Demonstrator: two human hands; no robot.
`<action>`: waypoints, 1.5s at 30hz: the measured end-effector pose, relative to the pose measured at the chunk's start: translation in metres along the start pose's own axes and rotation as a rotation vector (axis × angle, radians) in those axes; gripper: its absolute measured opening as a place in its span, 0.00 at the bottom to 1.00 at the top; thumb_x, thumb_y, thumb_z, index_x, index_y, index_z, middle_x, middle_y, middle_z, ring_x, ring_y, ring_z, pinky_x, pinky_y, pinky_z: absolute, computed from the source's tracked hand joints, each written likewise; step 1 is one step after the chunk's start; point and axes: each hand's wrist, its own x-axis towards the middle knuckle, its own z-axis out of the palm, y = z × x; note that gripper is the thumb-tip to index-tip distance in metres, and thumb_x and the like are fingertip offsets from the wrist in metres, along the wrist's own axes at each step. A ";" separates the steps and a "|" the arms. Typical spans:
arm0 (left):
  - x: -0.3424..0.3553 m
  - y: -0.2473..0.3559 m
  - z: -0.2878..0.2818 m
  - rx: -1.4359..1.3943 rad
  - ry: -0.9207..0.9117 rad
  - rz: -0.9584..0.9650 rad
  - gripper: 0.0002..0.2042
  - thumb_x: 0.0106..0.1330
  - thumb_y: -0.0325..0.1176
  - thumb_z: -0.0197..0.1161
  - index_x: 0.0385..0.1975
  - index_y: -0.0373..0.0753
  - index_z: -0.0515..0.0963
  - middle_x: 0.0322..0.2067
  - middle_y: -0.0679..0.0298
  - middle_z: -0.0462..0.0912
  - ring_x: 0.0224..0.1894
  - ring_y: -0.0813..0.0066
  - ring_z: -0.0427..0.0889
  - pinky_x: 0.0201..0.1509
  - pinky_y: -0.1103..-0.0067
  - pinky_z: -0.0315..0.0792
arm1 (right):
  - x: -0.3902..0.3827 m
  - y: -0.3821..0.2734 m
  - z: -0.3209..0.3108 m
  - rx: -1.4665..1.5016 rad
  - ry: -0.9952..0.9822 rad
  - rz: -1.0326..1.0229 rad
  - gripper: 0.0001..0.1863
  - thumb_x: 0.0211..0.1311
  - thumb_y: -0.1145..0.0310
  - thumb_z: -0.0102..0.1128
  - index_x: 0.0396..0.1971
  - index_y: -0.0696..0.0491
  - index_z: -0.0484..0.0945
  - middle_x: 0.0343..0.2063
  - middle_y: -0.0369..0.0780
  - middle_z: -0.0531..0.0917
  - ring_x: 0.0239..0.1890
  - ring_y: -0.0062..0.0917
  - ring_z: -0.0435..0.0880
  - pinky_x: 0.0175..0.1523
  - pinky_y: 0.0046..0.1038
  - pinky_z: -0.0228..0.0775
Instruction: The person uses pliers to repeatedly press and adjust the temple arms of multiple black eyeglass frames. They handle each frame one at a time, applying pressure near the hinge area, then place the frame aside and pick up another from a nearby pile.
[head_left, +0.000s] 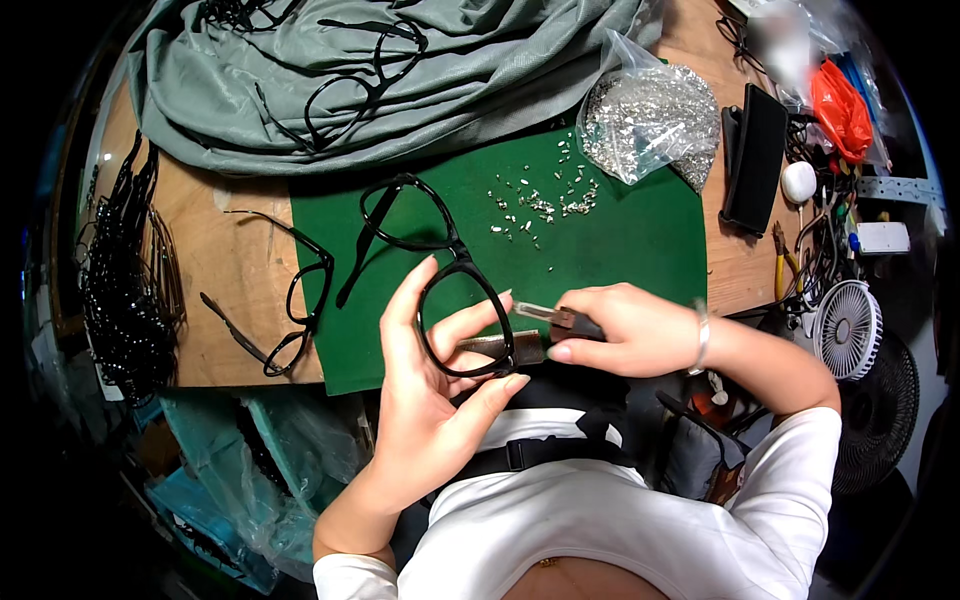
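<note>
**Eyeglass frame held over green mat at crowded counter**

Wooden counter (pixel 210 260) fills the view, a green mat (pixel 620 240) laid across its middle and a grey cloth (pixel 450 60) heaped along the far edge. Over the mat's near edge, the left hand (pixel 430 400) grips a black eyeglass frame (pixel 440 270), thumb and fingers closed around the nearer lens rim; the other rim and one folded temple reach out above the mat. The right hand (pixel 630 330) is closed on a small tool with a dark handle (pixel 570 322), its metal tip pointing left and meeting the frame at the rim beside the left fingers. Small metal parts (pixel 545 205) lie scattered on the mat beyond the frame, near a clear bag of the same silvery pieces (pixel 645 120). A second black frame (pixel 295 300) lies open on bare wood just left of the mat, and more frames rest on the cloth (pixel 365 85). A dense bundle of dark frames (pixel 120 290) sits at the counter's left end. At right are a black case (pixel 755 155), an orange bag (pixel 840 110) and a small white fan (pixel 848 328).
</note>
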 end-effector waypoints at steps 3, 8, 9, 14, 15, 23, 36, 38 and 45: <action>-0.006 -0.016 -0.011 0.060 -0.108 0.087 0.41 0.48 0.14 0.58 0.58 0.40 0.38 0.44 0.50 0.68 0.28 0.83 0.72 0.36 0.88 0.68 | 0.001 0.016 0.013 -0.090 0.244 -0.121 0.13 0.50 0.64 0.56 0.27 0.59 0.71 0.23 0.49 0.75 0.28 0.43 0.76 0.34 0.37 0.67; -0.030 -0.041 -0.010 0.156 -0.022 0.220 0.31 0.53 0.15 0.54 0.53 0.38 0.44 0.39 0.47 0.71 0.29 0.80 0.74 0.37 0.86 0.68 | 0.013 0.019 -0.001 -0.322 0.459 -0.121 0.09 0.45 0.73 0.56 0.27 0.59 0.69 0.23 0.47 0.74 0.29 0.41 0.75 0.35 0.36 0.67; -0.029 -0.041 -0.007 0.137 -0.006 0.157 0.32 0.52 0.15 0.54 0.54 0.38 0.43 0.39 0.46 0.71 0.31 0.78 0.75 0.39 0.85 0.68 | 0.018 0.022 0.001 -0.388 0.485 -0.124 0.09 0.44 0.73 0.56 0.27 0.59 0.68 0.23 0.46 0.74 0.29 0.40 0.75 0.35 0.35 0.67; -0.033 -0.025 -0.012 -0.077 -0.026 -0.060 0.41 0.48 0.13 0.52 0.58 0.45 0.37 0.44 0.47 0.69 0.38 0.69 0.77 0.45 0.77 0.69 | 0.027 0.031 0.011 -0.542 0.551 -0.158 0.10 0.43 0.74 0.57 0.27 0.57 0.68 0.24 0.44 0.73 0.31 0.36 0.74 0.36 0.33 0.65; -0.032 -0.023 -0.013 -0.145 -0.069 -0.092 0.42 0.47 0.12 0.52 0.59 0.47 0.36 0.45 0.47 0.68 0.40 0.67 0.76 0.46 0.76 0.69 | 0.029 0.030 0.010 -0.556 0.547 -0.148 0.10 0.43 0.74 0.57 0.27 0.57 0.68 0.24 0.43 0.73 0.31 0.35 0.74 0.37 0.33 0.65; -0.026 -0.035 -0.021 -0.222 -0.138 -0.183 0.09 0.62 0.25 0.49 0.39 0.35 0.58 0.37 0.53 0.73 0.33 0.77 0.76 0.40 0.80 0.70 | 0.017 0.008 0.010 -0.277 0.529 -0.156 0.09 0.45 0.73 0.57 0.27 0.58 0.68 0.23 0.44 0.73 0.29 0.38 0.74 0.34 0.33 0.65; -0.024 -0.053 0.016 0.111 0.060 0.106 0.24 0.57 0.15 0.47 0.53 0.33 0.49 0.39 0.50 0.72 0.34 0.72 0.77 0.39 0.83 0.72 | 0.023 -0.027 0.049 0.954 0.430 -0.139 0.09 0.56 0.67 0.55 0.27 0.57 0.69 0.19 0.32 0.72 0.21 0.10 0.70 0.24 0.15 0.63; -0.024 -0.047 0.011 0.080 0.008 0.016 0.24 0.56 0.14 0.47 0.53 0.34 0.50 0.39 0.50 0.72 0.34 0.73 0.77 0.38 0.83 0.72 | 0.023 -0.027 0.037 1.052 0.282 -0.033 0.09 0.56 0.67 0.55 0.27 0.56 0.69 0.18 0.31 0.72 0.20 0.11 0.69 0.25 0.15 0.62; -0.027 -0.015 0.001 -0.271 -0.074 -0.165 0.24 0.52 0.11 0.48 0.51 0.32 0.54 0.40 0.51 0.71 0.39 0.71 0.76 0.34 0.79 0.77 | 0.011 -0.039 0.021 1.182 0.080 -0.003 0.10 0.55 0.65 0.57 0.28 0.56 0.68 0.20 0.32 0.72 0.20 0.12 0.70 0.26 0.14 0.61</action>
